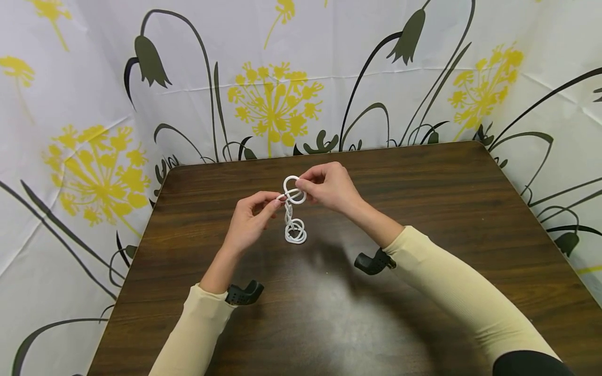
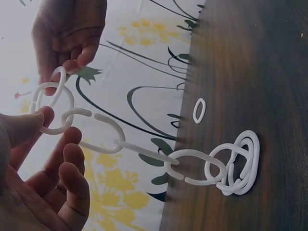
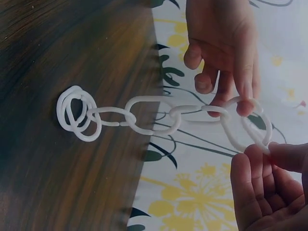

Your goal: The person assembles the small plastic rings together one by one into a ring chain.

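A chain of white oval links [image 1: 288, 213] hangs above the table, its lower links lying in a small heap [image 2: 240, 163] on the wood. My left hand [image 1: 249, 216] pinches a link near the chain's upper end between thumb and forefinger. With thumb and fingertips, my right hand [image 1: 331, 187] grips a white link [image 1: 285, 183] that passes through the one in the left hand, as the left wrist view shows. Small gaps appear in several links. Both hands are close together, seen also in the right wrist view, left hand [image 3: 224, 53] above and right hand [image 3: 269, 192] below.
A single loose white link [image 2: 199, 111] lies on the dark wooden table [image 1: 188, 235], apart from the heap. Behind the table's far edge hangs a white curtain [image 1: 188, 104] printed with flowers. Black wrist mounts [image 1: 245, 293] sit below both hands.
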`<state>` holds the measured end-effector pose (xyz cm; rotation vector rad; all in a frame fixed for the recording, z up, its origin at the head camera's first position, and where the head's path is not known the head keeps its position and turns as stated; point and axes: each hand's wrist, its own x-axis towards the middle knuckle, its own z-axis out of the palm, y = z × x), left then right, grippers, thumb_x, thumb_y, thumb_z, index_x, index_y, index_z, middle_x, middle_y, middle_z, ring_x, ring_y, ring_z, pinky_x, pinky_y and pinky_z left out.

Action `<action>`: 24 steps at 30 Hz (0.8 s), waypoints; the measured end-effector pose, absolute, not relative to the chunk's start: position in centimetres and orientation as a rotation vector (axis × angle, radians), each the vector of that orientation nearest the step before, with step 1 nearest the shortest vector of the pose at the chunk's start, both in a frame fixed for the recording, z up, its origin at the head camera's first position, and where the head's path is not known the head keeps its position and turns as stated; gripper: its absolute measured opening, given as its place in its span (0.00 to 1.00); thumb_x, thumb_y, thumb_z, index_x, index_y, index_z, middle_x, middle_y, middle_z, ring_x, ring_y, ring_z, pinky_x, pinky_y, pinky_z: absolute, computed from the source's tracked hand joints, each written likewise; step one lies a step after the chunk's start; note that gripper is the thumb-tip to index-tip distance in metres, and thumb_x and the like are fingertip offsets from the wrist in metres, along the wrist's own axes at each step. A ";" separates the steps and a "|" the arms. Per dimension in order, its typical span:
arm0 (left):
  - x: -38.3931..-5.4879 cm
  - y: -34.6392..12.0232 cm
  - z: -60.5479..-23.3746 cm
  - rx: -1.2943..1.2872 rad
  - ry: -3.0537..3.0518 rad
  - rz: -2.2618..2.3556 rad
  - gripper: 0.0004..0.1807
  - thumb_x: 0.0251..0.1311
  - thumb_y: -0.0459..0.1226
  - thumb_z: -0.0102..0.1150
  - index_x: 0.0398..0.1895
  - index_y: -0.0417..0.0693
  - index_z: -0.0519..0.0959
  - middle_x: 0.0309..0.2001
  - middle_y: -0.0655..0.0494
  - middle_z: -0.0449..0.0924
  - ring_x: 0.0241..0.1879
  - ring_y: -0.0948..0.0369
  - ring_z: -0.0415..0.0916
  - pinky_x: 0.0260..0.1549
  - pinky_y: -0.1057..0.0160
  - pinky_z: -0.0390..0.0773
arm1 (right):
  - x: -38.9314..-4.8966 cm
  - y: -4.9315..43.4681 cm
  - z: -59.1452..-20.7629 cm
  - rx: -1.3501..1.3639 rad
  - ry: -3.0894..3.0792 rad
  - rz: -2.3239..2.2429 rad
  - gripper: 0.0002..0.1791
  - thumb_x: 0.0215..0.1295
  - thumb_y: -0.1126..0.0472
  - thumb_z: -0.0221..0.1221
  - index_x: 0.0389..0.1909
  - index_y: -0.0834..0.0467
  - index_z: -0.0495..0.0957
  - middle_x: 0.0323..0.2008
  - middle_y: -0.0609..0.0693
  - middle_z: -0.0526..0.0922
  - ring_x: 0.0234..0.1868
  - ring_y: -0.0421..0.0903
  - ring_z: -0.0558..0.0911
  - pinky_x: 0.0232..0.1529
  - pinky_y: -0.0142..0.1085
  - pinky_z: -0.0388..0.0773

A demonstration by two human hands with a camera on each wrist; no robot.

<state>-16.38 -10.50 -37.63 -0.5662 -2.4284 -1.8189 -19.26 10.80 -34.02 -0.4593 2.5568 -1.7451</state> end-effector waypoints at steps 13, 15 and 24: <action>-17.1 -11.1 -38.9 -0.563 -2.461 -1.830 0.11 0.69 0.37 0.57 0.46 0.39 0.83 0.35 0.50 0.84 0.28 0.46 0.73 0.18 0.67 0.71 | -19.9 10.7 -34.7 -0.409 2.421 -1.985 0.06 0.64 0.65 0.63 0.35 0.66 0.83 0.25 0.63 0.83 0.26 0.52 0.84 0.29 0.43 0.84; -17.1 -11.1 -38.9 -0.549 -2.485 -1.827 0.11 0.69 0.38 0.57 0.46 0.39 0.83 0.36 0.50 0.84 0.29 0.47 0.73 0.18 0.67 0.71 | -19.9 10.6 -34.7 -0.419 2.392 -2.015 0.07 0.65 0.65 0.63 0.36 0.67 0.82 0.26 0.62 0.84 0.27 0.52 0.85 0.31 0.47 0.84; -17.0 -10.8 -38.3 -0.493 -2.551 -1.831 0.12 0.70 0.34 0.55 0.47 0.34 0.81 0.33 0.50 0.80 0.30 0.42 0.71 0.17 0.68 0.70 | -19.6 10.5 -34.8 -0.431 2.324 -2.054 0.05 0.63 0.69 0.63 0.37 0.68 0.80 0.29 0.59 0.85 0.29 0.51 0.86 0.31 0.43 0.84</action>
